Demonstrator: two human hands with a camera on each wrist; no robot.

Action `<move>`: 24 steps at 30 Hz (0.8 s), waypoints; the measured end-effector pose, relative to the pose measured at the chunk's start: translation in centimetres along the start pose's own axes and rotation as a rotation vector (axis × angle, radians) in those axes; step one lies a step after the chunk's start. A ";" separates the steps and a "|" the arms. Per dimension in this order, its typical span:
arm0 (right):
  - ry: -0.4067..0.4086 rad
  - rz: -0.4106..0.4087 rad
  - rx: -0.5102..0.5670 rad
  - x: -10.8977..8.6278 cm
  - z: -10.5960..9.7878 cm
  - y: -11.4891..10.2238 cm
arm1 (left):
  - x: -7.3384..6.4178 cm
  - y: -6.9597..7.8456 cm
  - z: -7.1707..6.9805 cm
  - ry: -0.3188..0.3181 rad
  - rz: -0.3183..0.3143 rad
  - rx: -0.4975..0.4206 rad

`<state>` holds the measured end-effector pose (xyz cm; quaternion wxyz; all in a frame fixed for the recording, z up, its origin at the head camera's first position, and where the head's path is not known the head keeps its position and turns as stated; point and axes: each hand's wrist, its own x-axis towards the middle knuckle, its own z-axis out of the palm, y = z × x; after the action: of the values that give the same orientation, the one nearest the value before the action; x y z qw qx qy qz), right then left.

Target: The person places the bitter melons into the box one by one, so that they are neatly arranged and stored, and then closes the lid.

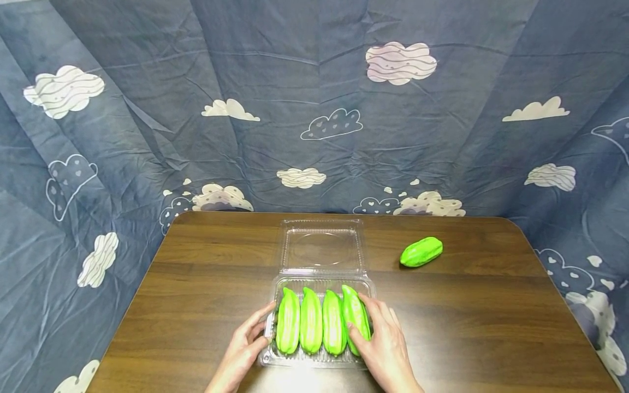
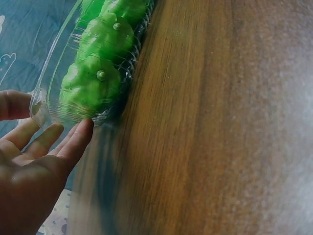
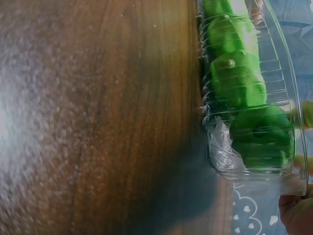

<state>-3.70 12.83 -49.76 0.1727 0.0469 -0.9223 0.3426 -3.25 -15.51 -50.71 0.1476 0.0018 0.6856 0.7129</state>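
Gleaming in clear box (image 1: 320, 278): four green, seemingly ridged fruits (image 1: 311, 322) (rightmost (image 1: 355, 310) leaning).

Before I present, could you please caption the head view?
Right hand on the rightmost of four green pieces in an open clear box, left hand holding its side; a fifth lies apart.

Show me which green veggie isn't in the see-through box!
The green veggie lying alone on the brown table, right of the open lid; the other four veggies sit in the see-through box.
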 end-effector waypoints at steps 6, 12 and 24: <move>0.024 -0.024 0.014 -0.1 0.2 0.2 | 0.0 0.0 0.0 -0.002 -0.003 0.000; 0.041 -0.061 0.030 -0.2 0.3 0.6 | 0.1 -0.1 -0.1 -0.005 -0.002 -0.003; 0.053 -0.036 0.214 -0.4 -0.6 1.1 | 0.0 0.0 0.0 -0.005 0.007 0.000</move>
<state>-3.33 14.04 -50.15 0.1973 0.0725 -0.8744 0.4372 -3.23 -15.49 -50.74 0.1466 0.0061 0.6852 0.7134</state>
